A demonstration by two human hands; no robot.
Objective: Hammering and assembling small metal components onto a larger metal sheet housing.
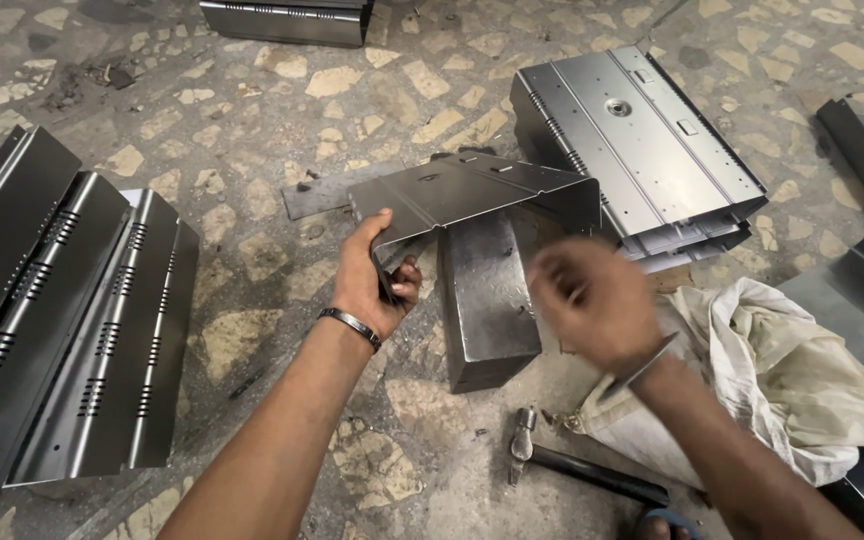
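Stone-chip floor [252,130], seen from above, carrying sheet-metal work. At the left, a row of long slotted metal panels [62,320] lies overlapped, their long axes running from near left to far right. At the far right centre, a stack of flat perforated metal covers [652,150] lies on the floor, tilted, with a round hole near the middle of the top one. At the near right, a crumpled pale cloth sack [782,370].

In the centre, a bent metal bracket [472,195], folded into an angled channel, is held above the floor; its long axis runs nearly left to right, rising slightly towards the right, with the open side of the fold facing the viewer. Directly beneath it stands a rectangular steel block [487,290], its long axis running near to far.

The left hand [372,275] is clamped on the left end of the bracket, thumb on top and fingers under the edge. The right hand [592,300], motion-blurred, hovers just near the bracket's right end above the block; whether its fingers are together cannot be told. A hammer [572,462] lies on the floor in the near centre, head to the left.
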